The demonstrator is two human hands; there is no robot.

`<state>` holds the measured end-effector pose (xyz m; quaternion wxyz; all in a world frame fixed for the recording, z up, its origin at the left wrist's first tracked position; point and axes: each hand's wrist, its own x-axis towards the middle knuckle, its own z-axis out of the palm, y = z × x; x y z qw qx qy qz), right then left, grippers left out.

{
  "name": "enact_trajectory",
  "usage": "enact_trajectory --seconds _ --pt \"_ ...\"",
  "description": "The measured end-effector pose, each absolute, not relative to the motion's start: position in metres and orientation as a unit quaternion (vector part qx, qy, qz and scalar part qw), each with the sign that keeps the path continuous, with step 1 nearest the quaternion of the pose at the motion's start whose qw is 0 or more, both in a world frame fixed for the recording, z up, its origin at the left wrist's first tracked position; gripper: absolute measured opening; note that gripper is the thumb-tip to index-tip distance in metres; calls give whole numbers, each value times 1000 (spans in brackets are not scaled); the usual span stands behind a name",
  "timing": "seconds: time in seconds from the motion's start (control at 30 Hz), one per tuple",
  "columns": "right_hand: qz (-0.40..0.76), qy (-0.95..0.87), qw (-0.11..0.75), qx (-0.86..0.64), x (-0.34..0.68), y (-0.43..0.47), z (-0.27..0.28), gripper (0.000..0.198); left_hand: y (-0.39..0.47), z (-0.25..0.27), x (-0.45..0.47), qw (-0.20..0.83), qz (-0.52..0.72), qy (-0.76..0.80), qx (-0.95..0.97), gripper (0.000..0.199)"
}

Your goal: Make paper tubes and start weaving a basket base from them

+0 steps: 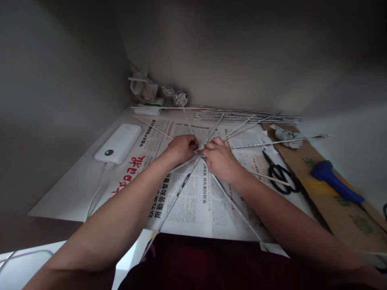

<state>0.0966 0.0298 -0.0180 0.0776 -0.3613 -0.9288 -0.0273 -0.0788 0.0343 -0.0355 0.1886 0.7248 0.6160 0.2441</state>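
Thin rolled-paper sticks [238, 207] fan out in a star shape over a sheet of newspaper [193, 209]. At the star's centre my left hand [183, 148] is closed, thumb and fingers pinched on the paper sticks. Right beside it, my right hand [219, 158] has its fingers curled down on the crossing of the sticks. Both hands cover most of the crossing, so how the sticks interlace there is hidden. Two sticks run toward me past the table's front edge, and others point to the back and the right.
A white power bank [119, 141] with a cable lies left. Black scissors [279, 177] and a blue glue gun [335, 181] lie right, the gun on cardboard [320, 201]. Behind are a pile of paper sticks [242, 117], a woven paper piece [180, 97] and a plastic bag [143, 89].
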Motion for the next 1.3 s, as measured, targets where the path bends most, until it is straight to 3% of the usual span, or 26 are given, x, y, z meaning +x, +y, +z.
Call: enact_trajectory --seconds 0.27,0.53,0.97,1.3 --pt "-11 -922 100 -373 99 27 -22 31 35 -38 -79 186 260 613 722 19" --pt "73 -897 235 -368 116 44 -33 35 36 -37 -78 191 248 618 721 21" --pt "11 -923 104 -370 104 25 -22 36 35 -36 -77 191 245 620 720 19" --pt "36 -921 163 -353 116 34 -25 34 34 -35 -77 191 244 621 720 21"
